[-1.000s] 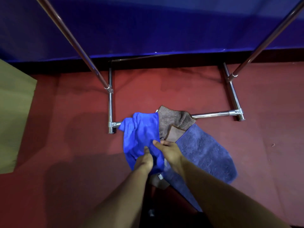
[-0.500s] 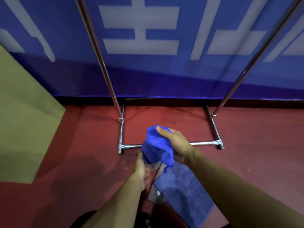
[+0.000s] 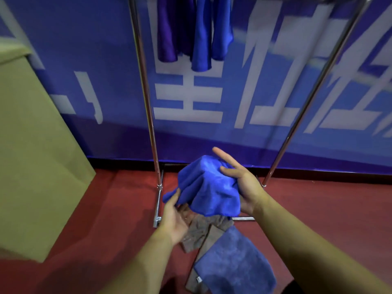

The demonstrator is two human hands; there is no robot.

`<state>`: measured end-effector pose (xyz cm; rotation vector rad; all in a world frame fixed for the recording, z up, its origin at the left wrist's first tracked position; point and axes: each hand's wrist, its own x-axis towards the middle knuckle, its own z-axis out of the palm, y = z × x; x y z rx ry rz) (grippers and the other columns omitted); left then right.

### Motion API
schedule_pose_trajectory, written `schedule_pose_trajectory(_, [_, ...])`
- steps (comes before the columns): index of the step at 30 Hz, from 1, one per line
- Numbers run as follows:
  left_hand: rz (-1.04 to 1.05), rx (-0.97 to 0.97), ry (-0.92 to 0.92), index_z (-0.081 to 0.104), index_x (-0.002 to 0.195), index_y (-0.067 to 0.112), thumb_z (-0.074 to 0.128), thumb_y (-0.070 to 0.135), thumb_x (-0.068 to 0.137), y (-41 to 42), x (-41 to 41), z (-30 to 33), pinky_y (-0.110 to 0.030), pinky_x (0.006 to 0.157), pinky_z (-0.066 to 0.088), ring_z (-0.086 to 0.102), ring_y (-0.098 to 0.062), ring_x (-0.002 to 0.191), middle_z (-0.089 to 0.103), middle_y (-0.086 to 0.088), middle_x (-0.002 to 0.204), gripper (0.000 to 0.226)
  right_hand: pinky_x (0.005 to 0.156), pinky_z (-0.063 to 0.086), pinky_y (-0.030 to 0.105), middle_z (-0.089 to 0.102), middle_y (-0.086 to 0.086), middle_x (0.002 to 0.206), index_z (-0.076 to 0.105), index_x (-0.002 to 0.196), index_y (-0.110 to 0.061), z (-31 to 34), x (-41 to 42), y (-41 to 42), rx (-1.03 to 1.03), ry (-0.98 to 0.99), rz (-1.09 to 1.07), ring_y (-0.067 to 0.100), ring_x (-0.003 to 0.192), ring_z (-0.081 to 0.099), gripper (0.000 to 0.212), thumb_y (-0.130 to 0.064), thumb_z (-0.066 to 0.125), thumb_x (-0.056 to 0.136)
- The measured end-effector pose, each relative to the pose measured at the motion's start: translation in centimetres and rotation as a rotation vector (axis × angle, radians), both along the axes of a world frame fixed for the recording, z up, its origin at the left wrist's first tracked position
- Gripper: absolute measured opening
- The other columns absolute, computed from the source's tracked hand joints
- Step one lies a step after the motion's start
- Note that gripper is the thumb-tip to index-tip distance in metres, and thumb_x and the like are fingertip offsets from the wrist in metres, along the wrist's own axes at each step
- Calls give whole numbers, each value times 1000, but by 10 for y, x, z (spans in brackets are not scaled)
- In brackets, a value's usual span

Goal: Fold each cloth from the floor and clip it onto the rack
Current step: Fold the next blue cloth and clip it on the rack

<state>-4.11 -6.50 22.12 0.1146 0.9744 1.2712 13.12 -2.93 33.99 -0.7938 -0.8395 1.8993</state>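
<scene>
A crumpled bright blue cloth (image 3: 209, 187) hangs in the air in front of the metal rack (image 3: 146, 98). My right hand (image 3: 241, 181) grips its upper right side, with the forefinger stretched out. My left hand (image 3: 176, 217) pinches its lower left corner, palm turned up. On the red floor below lie a brown cloth (image 3: 201, 230) and a dusty blue cloth (image 3: 235, 266), overlapping. Several blue and purple cloths (image 3: 195, 32) hang from the top of the rack.
The rack's two chrome uprights (image 3: 314, 92) rise from a chrome base frame (image 3: 158, 211) on the red floor (image 3: 318, 204). A blue banner with white characters (image 3: 265, 85) stands behind. An olive-green box (image 3: 31, 145) fills the left side.
The bright blue cloth has come up off the floor pile into both hands. My view has tilted upward, which brings the cloths hanging on the rack into sight.
</scene>
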Motion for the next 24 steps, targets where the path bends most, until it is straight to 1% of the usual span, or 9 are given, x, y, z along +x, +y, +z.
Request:
schedule_pose_trajectory(3, [-6,87,156,67,114,16,63,28,93,0,-19,9,-36,72,58,70,-31,93,74,-17,104,25,104,47,41,66,15,132,65,129,-8,4,9,-7,54,-111,-45,27,114,62,37,-8,50,95])
schedule_pose_trajectory(6, [-16,95,221,63,127,5,63,32,93,-2,-34,22,-46,100,51,66,-35,112,71,-21,118,43,91,51,29,75,8,113,73,114,-6,2,17,-14,128,-280,-190,19,105,65,24,-9,63,92])
schedule_pose_trajectory(8, [-3,80,232,66,120,7,60,29,95,-4,-40,32,-40,95,51,68,-29,103,73,-16,113,34,85,52,29,78,4,97,78,98,-11,1,23,-16,171,-386,-294,16,92,67,15,-5,72,86])
schedule_pose_trajectory(10, [14,71,166,66,115,11,57,25,95,-12,-41,43,-32,85,50,67,-22,92,72,-12,106,26,92,53,35,78,3,96,79,91,-18,0,28,-17,217,-462,-352,16,91,68,16,-3,73,86])
schedule_pose_trajectory(15, [84,111,-135,59,132,-3,63,36,91,-47,-28,42,-33,105,45,65,-29,110,65,-20,129,57,98,53,40,73,10,118,74,114,-24,-1,36,-26,207,-496,-308,23,104,67,31,-7,52,101])
schedule_pose_trajectory(18, [57,61,-204,56,137,1,64,53,90,-65,-15,23,-44,118,35,55,-34,128,59,-20,138,71,99,53,45,70,15,122,71,122,-25,-7,36,-37,58,-336,-274,26,102,67,35,-10,43,105])
schedule_pose_trajectory(20, [-40,-15,-155,59,136,4,68,58,85,-72,-7,8,-43,105,50,64,-33,118,65,-17,130,75,96,55,46,71,15,122,69,125,-22,-5,33,-45,-11,-221,-260,28,101,68,36,-10,40,106])
schedule_pose_trajectory(22, [-252,-161,-29,65,123,7,64,62,85,-80,4,-6,-36,73,62,74,-31,90,74,-14,105,66,84,59,39,72,13,119,68,126,-20,0,29,-54,-21,-199,-230,26,95,70,36,-10,40,106])
schedule_pose_trajectory(24, [-494,-300,112,62,117,10,57,72,83,-88,10,-16,-39,73,60,74,-34,90,74,-16,105,71,78,59,34,73,12,118,68,125,-19,5,24,-60,10,-246,-181,23,90,69,35,-9,41,105])
